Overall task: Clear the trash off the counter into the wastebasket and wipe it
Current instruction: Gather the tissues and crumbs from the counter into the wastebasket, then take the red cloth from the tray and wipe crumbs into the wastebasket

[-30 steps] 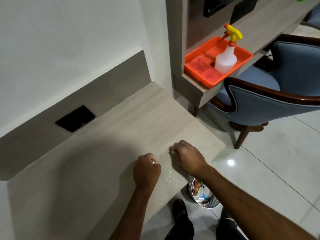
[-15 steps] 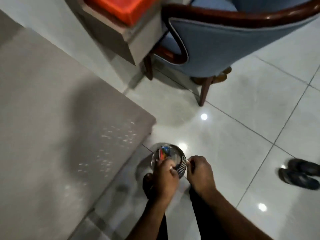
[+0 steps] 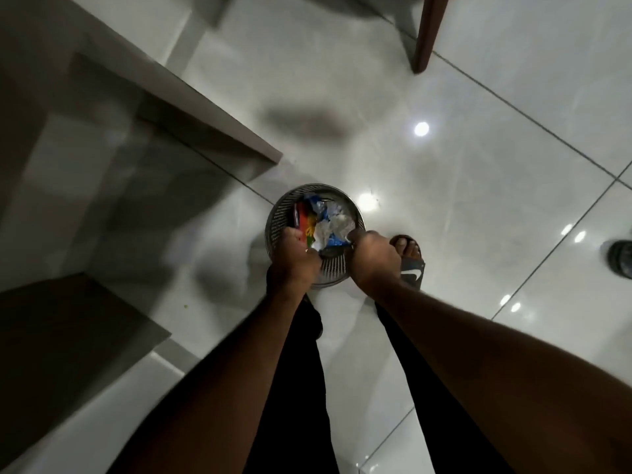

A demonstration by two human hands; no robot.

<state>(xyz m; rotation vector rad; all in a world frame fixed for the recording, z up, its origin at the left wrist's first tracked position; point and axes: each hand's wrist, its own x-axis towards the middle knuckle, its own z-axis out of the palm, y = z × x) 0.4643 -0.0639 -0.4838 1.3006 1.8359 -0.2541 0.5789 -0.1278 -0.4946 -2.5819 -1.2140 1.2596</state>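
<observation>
A round metal mesh wastebasket (image 3: 281,210) stands on the tiled floor just past the counter's corner (image 3: 219,131). It holds crumpled white paper and coloured wrappers (image 3: 326,224). My left hand (image 3: 294,260) hovers over the basket's near left rim with its fingers curled shut. My right hand (image 3: 374,260) is over the near right rim, also closed in a fist. The two hands are close together, knuckles up. Anything inside the fists is hidden.
A wooden chair leg (image 3: 424,32) stands at the top right. My sandalled foot (image 3: 410,258) is right beside the basket, and another dark sandal (image 3: 620,260) lies at the right edge. A dark panel (image 3: 68,330) juts out low on the left.
Both hands left the counter top and dropped to the wastebasket. My view swung down from the counter to the floor, and the basket is now nearer and centred.
</observation>
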